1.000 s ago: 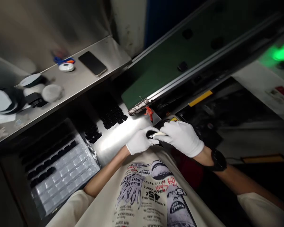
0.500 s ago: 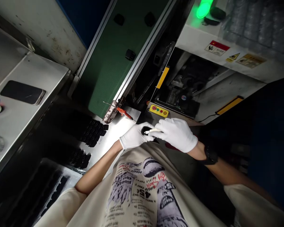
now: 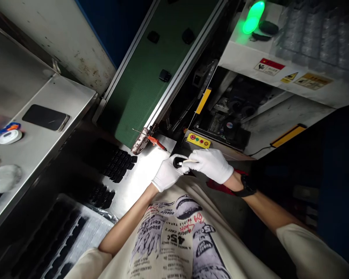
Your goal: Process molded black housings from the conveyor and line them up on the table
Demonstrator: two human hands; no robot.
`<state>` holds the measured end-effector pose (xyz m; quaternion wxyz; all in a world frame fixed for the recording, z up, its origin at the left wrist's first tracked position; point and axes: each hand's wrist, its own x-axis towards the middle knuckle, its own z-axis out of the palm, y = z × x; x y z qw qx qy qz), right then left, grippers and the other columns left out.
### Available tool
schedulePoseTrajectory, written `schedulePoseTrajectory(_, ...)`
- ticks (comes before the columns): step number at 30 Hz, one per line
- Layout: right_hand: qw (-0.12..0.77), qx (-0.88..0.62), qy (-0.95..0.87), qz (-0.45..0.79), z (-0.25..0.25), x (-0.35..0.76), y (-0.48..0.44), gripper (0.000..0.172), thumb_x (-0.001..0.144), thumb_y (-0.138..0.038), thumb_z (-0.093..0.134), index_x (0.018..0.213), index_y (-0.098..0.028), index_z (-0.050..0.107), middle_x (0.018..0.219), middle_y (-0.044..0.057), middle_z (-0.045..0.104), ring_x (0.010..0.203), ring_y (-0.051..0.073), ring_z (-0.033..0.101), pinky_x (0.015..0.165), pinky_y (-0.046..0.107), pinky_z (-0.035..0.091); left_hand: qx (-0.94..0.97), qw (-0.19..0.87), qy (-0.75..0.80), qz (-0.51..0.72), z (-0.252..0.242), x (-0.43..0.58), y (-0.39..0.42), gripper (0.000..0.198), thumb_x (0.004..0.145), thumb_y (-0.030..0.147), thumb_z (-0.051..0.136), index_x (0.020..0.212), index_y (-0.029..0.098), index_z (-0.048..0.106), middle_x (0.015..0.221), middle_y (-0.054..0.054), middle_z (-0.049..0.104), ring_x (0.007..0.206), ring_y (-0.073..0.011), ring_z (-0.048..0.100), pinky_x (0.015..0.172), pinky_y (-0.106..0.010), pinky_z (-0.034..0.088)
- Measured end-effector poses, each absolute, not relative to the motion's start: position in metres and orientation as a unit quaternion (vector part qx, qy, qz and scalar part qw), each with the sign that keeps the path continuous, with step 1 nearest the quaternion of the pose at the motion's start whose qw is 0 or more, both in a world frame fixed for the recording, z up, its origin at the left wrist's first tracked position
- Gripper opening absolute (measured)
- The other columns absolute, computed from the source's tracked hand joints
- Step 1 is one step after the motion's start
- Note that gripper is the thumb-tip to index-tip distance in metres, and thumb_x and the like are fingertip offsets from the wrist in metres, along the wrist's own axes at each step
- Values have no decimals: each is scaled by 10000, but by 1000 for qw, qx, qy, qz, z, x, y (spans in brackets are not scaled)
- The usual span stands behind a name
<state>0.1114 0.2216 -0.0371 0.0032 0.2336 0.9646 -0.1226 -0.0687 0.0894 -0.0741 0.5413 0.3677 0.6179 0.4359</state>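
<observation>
My left hand, in a white glove, pinches a small black plastic part between thumb and fingers. My right hand, also gloved in white, grips a thin white swab. The swab's tip rests against the black part, and the two hands nearly touch. Part of the black piece is hidden by my fingers. Several similar black parts stand in rows on the bright steel surface to the left of my hands.
A green conveyor belt with an aluminium rail runs up from just beyond my hands. Nearby are a yellow button panel and a small orange tool. A phone lies on a steel shelf at left; a tray sits lower left.
The whole view has swung, bringing the button panel and warning labels in from the right and pushing the shelf and tray out to the left. My hands still hold the part and swab together.
</observation>
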Motion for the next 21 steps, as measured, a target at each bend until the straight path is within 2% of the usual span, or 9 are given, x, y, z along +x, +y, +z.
schedulePoseTrajectory(4, -9, 196, 976, -92, -32, 105, 221, 634, 1161, -641, 473, 823, -201, 779, 821, 40, 747, 712, 163, 581, 672, 371, 202, 332, 595, 569, 461, -81, -73, 85, 481, 849, 461, 925, 1194, 175, 749, 1045, -65, 806, 941, -218, 736, 868, -363, 631)
schedulePoseTrajectory(8, -42, 165, 984, -46, -5, 94, 221, 649, 1149, -647, 506, 757, -192, 751, 754, 41, 709, 688, 163, 559, 670, 371, 218, 312, 599, 534, 508, -80, -88, 75, 553, 761, 509, 1011, 1145, 185, 781, 1097, -72, 804, 1007, -228, 732, 937, -387, 622)
schedulePoseTrajectory(14, -93, 137, 984, -72, 38, 81, 226, 544, 1128, -613, 596, 798, -229, 795, 733, 4, 721, 690, 152, 631, 691, 351, 337, 235, 599, 437, 629, -69, -102, 44, 557, 745, 531, 1038, 1110, 194, 785, 1287, -146, 815, 1165, -312, 786, 1095, -508, 618)
schedulePoseTrajectory(19, -88, 110, 986, -90, 34, 58, 229, 466, 1135, -559, 609, 869, -236, 814, 768, -5, 753, 708, 159, 671, 709, 336, 407, 191, 571, 401, 691, -71, -104, 19, 481, 776, 466, 1034, 1116, 222, 797, 1260, -108, 827, 1244, -320, 780, 1150, -532, 613)
schedulePoseTrajectory(21, -64, 100, 987, -108, 25, 45, 227, 446, 1165, -515, 557, 954, -226, 824, 845, 17, 782, 765, 175, 696, 736, 331, 430, 175, 559, 393, 709, -71, -105, 11, 455, 797, 445, 1024, 1135, 235, 804, 1282, -100, 826, 1285, -316, 767, 1178, -531, 603)
